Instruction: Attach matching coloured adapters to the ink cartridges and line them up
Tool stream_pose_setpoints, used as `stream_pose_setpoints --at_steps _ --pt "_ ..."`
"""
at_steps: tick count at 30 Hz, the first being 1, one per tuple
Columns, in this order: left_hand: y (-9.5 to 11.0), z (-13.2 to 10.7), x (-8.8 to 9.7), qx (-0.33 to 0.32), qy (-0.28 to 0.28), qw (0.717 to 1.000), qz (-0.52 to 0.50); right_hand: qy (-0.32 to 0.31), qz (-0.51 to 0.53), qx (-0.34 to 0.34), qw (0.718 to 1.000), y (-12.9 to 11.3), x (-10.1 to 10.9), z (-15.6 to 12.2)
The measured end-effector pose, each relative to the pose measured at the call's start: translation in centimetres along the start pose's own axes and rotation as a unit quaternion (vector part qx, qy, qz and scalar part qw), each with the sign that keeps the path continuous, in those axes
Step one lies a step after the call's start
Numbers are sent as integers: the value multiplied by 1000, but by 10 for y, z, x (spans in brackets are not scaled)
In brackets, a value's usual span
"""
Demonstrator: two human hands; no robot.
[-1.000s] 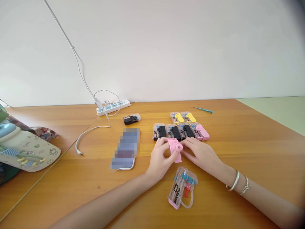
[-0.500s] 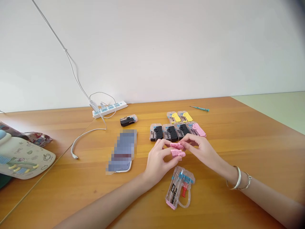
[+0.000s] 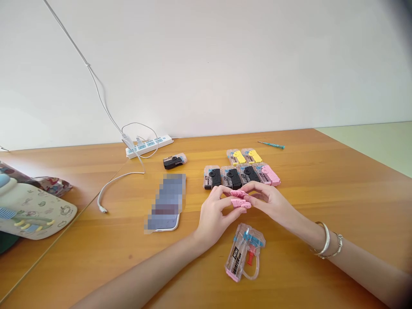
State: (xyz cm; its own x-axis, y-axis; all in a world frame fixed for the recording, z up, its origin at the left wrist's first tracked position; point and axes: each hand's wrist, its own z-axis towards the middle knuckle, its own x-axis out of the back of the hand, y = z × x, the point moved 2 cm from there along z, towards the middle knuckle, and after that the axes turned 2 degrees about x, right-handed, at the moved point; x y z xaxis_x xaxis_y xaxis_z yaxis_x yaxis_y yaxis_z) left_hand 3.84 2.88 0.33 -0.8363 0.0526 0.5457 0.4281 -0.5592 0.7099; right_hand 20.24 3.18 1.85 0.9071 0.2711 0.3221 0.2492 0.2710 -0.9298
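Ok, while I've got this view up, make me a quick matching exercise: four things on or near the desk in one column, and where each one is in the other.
Things:
1. pink plastic pieces
2. clear toy water gun
3. teal-handled screwdriver
4. white power strip

Places:
A. along the wall, left of centre
B. far side of the wooden desk, towards the right
C. pinched between the left hand and right hand
D. on the desk, nearer the person than the hands

Pairs: 1-C, 2-D, 3-B, 4-A
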Motion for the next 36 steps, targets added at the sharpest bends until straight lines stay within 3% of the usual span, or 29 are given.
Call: stream_pose_setpoints --at_steps 5,14,20,31,36 --pt "-1 -1 0 -7 7 1000 6 14 22 -8 1000 -1 -3 -2" --pt "2 -2 1 -26 10 1000 9 -24 118 -71 990 3 -1 -1" --pt "7 -2 1 -50 -7 999 -6 -35 220 -91 971 6 -4 -1" --pt "3 -1 2 -34 7 999 -7 -23 144 -47 988 6 -2 -1" --pt "4 -2 1 -32 -6 999 6 3 54 24 998 3 0 0"
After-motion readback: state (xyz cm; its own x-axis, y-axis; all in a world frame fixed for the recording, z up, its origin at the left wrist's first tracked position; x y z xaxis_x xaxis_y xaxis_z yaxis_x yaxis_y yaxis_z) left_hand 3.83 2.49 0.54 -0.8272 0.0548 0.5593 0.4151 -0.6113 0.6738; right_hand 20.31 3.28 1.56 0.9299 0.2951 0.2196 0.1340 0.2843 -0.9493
